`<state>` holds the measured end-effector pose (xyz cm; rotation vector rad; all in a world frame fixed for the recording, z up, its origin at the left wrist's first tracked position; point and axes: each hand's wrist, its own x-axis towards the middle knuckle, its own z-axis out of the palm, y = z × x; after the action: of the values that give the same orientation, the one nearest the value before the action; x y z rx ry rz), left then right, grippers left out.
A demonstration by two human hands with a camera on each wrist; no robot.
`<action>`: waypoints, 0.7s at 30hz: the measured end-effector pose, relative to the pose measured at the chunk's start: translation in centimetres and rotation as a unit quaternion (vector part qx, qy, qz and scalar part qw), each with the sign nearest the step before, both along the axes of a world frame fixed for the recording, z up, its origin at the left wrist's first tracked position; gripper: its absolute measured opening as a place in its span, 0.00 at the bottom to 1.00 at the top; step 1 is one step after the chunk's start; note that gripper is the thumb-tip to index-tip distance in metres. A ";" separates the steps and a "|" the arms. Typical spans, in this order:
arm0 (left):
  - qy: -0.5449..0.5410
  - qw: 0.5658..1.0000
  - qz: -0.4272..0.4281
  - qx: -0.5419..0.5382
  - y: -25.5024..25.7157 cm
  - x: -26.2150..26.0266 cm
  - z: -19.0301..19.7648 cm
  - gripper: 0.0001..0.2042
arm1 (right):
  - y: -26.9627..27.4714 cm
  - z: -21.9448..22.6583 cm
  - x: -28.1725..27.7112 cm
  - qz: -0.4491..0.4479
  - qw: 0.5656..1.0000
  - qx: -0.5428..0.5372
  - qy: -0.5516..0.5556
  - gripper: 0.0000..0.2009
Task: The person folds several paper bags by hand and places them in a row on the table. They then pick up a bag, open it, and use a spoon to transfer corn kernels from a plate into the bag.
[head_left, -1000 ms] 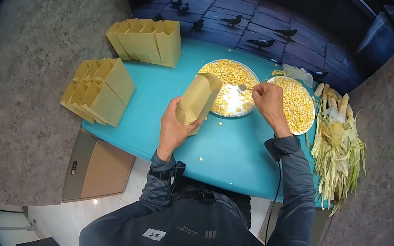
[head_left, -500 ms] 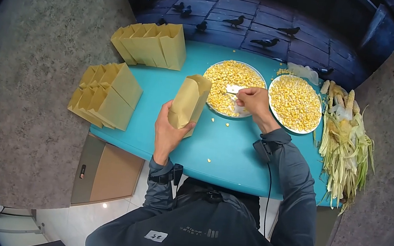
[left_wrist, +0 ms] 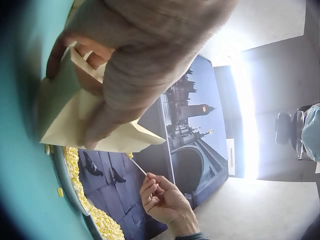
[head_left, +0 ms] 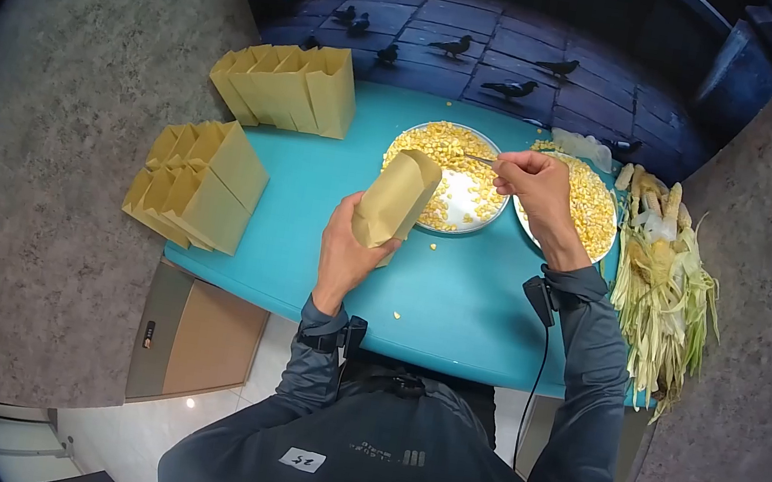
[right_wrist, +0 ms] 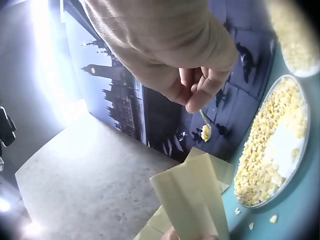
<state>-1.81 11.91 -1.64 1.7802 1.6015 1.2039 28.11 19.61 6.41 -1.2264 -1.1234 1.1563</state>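
Note:
My left hand (head_left: 349,254) grips a tan paper bag (head_left: 394,201) round its lower part, the bag tilted with its mouth toward the plates. In the left wrist view the thumb lies along the bag (left_wrist: 65,112). Between thumb and fingers, my right hand (head_left: 538,195) pinches the thin handle of a small spoon (head_left: 479,159) above the left plate of corn kernels (head_left: 493,219). The right wrist view shows yellow kernels in the spoon's bowl (right_wrist: 206,132), held above and apart from the bag (right_wrist: 192,195).
A second, fuller plate of kernels (head_left: 597,216) stands to the right, beside corn cobs and husks (head_left: 659,299). Upright paper bags stand in two groups at the left, one behind (head_left: 289,89), one nearer (head_left: 211,187). Loose kernels lie on the teal table (head_left: 457,300).
The right hand has gone from low over the left plate to up and right, with the spoon lifted. A larger bare patch shows in that plate than half a second ago.

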 end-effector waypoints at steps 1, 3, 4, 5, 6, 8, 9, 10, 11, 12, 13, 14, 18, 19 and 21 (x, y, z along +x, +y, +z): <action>0.000 1.000 0.000 -0.004 0.1 0.2 0.1 0.42 | -0.4 0.7 -0.2 0.009 1.000 0.016 -0.013 0.07; 0.001 1.000 -0.001 -0.005 0.3 0.5 0.1 0.43 | -1.2 1.4 -0.8 0.017 0.999 0.031 -0.026 0.07; 0.002 1.000 -0.001 -0.007 0.3 0.7 0.1 0.43 | -1.6 1.5 -1.2 0.032 0.995 0.065 -0.074 0.07; 0.002 1.000 -0.002 -0.007 0.3 0.8 0.2 0.43 | -2.1 1.5 -1.5 0.046 0.986 0.098 -0.123 0.08; -0.001 1.000 -0.002 -0.009 0.3 0.9 0.2 0.43 | -2.5 1.6 -1.7 0.045 0.987 0.098 -0.123 0.08; -0.003 1.000 -0.002 -0.012 0.2 1.0 0.2 0.43 | -3.2 1.4 -2.2 0.047 0.904 0.287 -0.315 0.08; -0.005 1.000 -0.002 -0.010 0.2 1.0 0.1 0.43 | -3.5 0.6 -2.7 0.020 0.822 0.412 -0.393 0.07; -0.007 1.000 -0.002 -0.007 0.2 1.0 0.1 0.43 | -3.9 0.6 -2.9 0.021 0.822 0.412 -0.393 0.07; -0.008 1.000 -0.001 -0.008 0.1 1.1 0.1 0.43 | -4.2 0.9 -3.0 0.047 0.815 0.405 -0.412 0.06; -0.007 1.000 0.001 -0.005 0.1 1.1 0.2 0.43 | -4.4 1.0 -3.1 0.074 0.808 0.397 -0.430 0.05; -0.005 1.000 0.002 -0.003 0.0 1.1 0.2 0.43 | -4.2 0.4 -3.3 0.056 0.822 0.396 -0.406 0.05; -0.006 1.000 0.003 -0.003 0.0 1.1 0.1 0.43 | -3.9 0.1 -3.1 0.057 0.822 0.396 -0.406 0.05; -0.025 1.000 0.008 -0.009 -0.1 0.7 -0.4 0.43 | -2.7 0.1 -2.2 0.002 0.857 0.387 -0.340 0.03; -0.031 0.999 0.010 -0.010 -0.2 0.6 -0.5 0.43 | -2.2 0.2 -1.7 -0.021 0.869 0.355 -0.343 0.02; -0.048 0.999 0.014 -0.015 -0.6 0.3 -0.5 0.42 | -0.1 -2.6 0.1 -0.014 0.864 0.319 -0.390 0.02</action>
<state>-1.52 11.32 -2.11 1.6610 1.5849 1.2525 28.25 19.50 3.85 -1.1654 -1.8830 0.1501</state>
